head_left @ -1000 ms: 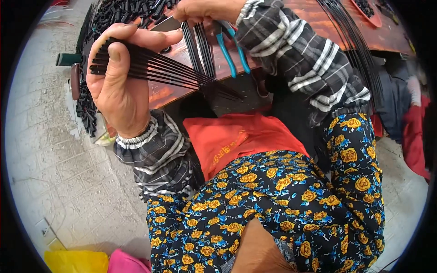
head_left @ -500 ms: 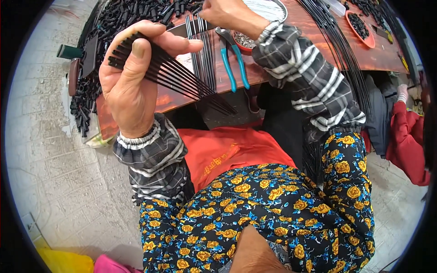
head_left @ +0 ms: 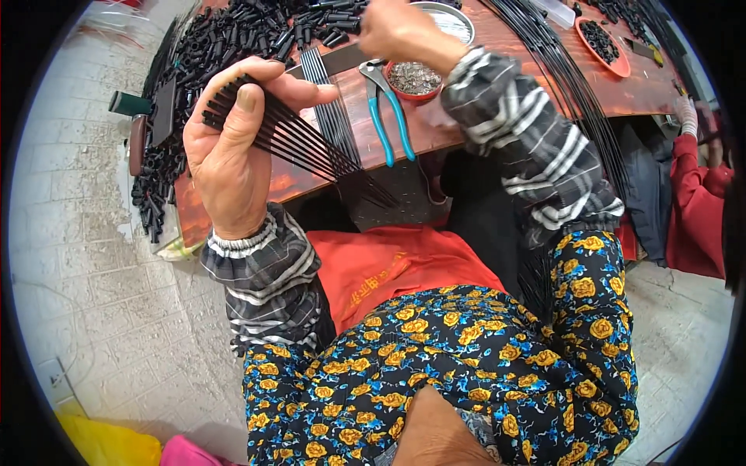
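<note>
A fan of thin black rods [head_left: 303, 144] is gripped in my left hand [head_left: 233, 159], the thumb pressed over them near their upper ends. Their other ends spread down to the right past the table edge. My right hand [head_left: 404, 35] is closed above the far part of the table, beside a round metal tray [head_left: 472, 29] of thin white sticks. Whether its fingers hold anything is too hidden to see. Below it lie pliers [head_left: 384, 116] with teal handles and a red dish [head_left: 423, 98] of small metal bits. Between the pliers and my left hand lies a row of grey rods [head_left: 332, 116].
Black tubular parts [head_left: 249, 31] are heaped at the back left, spilling over the left edge. Long black rods [head_left: 571, 81] hang over the front edge at right. Beyond is an orange-red dish [head_left: 624, 68] of small black pieces. Another person's red sleeve [head_left: 688, 202] shows far right.
My right hand has shifted up and to the right, uncovering more of the red dish. My left hand keeps its grip on the black rods. The view has shifted slightly.
</note>
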The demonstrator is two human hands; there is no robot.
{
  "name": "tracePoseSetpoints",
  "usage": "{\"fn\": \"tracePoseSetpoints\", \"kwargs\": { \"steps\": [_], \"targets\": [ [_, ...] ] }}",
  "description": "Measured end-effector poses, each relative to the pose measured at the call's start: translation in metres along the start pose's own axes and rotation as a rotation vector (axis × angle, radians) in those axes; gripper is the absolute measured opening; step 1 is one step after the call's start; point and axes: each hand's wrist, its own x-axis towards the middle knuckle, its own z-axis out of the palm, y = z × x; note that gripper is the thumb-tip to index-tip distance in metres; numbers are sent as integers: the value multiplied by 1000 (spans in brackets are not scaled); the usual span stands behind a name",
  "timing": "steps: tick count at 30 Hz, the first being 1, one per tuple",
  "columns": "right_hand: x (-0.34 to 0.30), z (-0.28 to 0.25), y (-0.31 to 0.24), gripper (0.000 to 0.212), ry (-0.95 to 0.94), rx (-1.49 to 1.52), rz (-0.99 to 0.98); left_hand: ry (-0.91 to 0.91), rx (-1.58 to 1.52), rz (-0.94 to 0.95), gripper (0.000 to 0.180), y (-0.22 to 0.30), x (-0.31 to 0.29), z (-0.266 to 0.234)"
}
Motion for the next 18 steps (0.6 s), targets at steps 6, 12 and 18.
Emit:
{"fn": "tracePoseSetpoints", "kwargs": {
  "steps": [6,12,18],
  "targets": [
    [24,-24,58,27,-77,-256,-38,11,-20,-98,22,2,2,-3],
    [12,10,122,10,208,-186,-80,47,-12,-159,21,5,5,11],
    [9,-3,124,22,103,-142,0,43,5,-149,20,8,6,15]
  ]
}}
